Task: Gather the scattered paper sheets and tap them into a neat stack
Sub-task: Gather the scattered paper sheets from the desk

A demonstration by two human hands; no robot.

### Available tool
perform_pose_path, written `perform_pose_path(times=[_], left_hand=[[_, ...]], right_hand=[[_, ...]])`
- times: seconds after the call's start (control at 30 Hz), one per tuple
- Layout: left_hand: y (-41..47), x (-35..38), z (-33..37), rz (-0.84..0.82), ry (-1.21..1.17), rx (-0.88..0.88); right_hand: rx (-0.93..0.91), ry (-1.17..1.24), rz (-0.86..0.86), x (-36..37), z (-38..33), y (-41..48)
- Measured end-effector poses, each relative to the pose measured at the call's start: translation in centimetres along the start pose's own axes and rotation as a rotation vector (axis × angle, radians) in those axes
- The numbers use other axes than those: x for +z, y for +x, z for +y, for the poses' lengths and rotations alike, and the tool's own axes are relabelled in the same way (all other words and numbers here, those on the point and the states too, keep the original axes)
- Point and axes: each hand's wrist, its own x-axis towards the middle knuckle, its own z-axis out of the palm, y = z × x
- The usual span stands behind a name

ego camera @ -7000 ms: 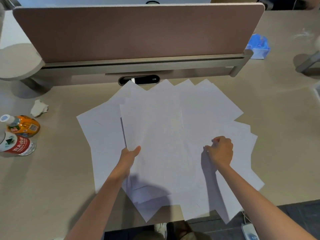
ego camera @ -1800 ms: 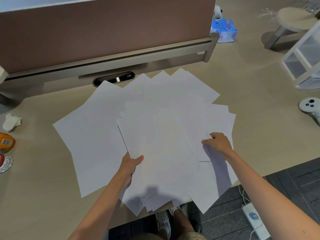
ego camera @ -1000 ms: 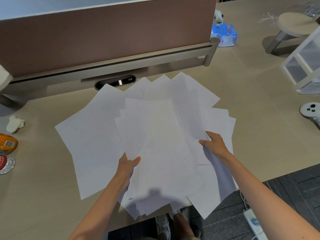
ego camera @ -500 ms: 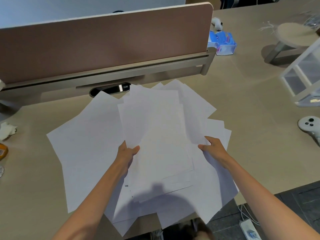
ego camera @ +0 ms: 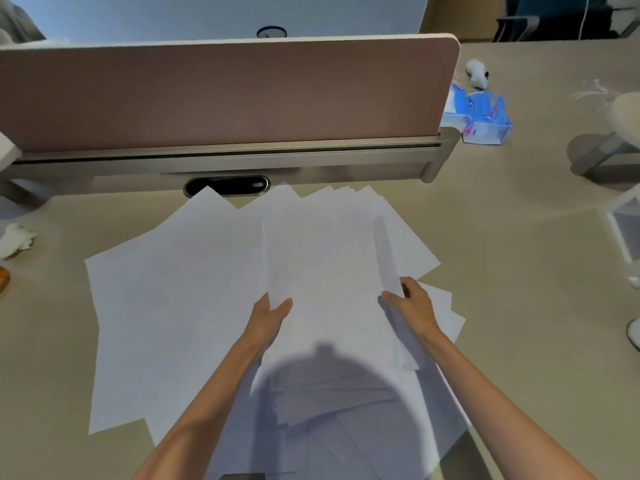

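Several white paper sheets lie fanned across the beige desk. A gathered bundle of sheets sits in the middle, lifted slightly above the rest. My left hand grips the bundle's left edge, thumb on top and fingers hidden beneath. My right hand holds its right edge, fingers curled round the paper. Loose sheets still spread to the left, and a few corners stick out on the right under my right hand.
A brown divider panel on a grey rail stands behind the papers, with a cable slot below it. A blue tissue pack sits at back right, a crumpled tissue at far left, a white rack at right.
The right hand has slid sheets leftward into the bundle, so the two hands are closer together. The fan on the right has shrunk. The camera has tilted up.
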Motion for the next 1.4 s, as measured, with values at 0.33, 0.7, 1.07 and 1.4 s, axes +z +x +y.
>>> perform_pose_path(times=[0.33,0.7,1.07,1.4], left_hand=[[-0.2,2.6,1.7,0.499,0.391,-0.103],[-0.8,1.2,1.9,0.207,0.069,-0.086],[-5.9,0.4,0.6,-0.016,-0.172,-0.173],[-10.7,4.1,-3.3,0.12,-0.282,-0.347]], right_hand=[[0.337,0.391,-0.095,0.5,0.7,3.7],[0.158,0.192,-0.147,-0.1,-0.1,2.8],[0.227,0.207,-0.268,-3.5,0.7,-1.1],[0.191,0.087,-0.281,-5.2,3.0,-5.0]])
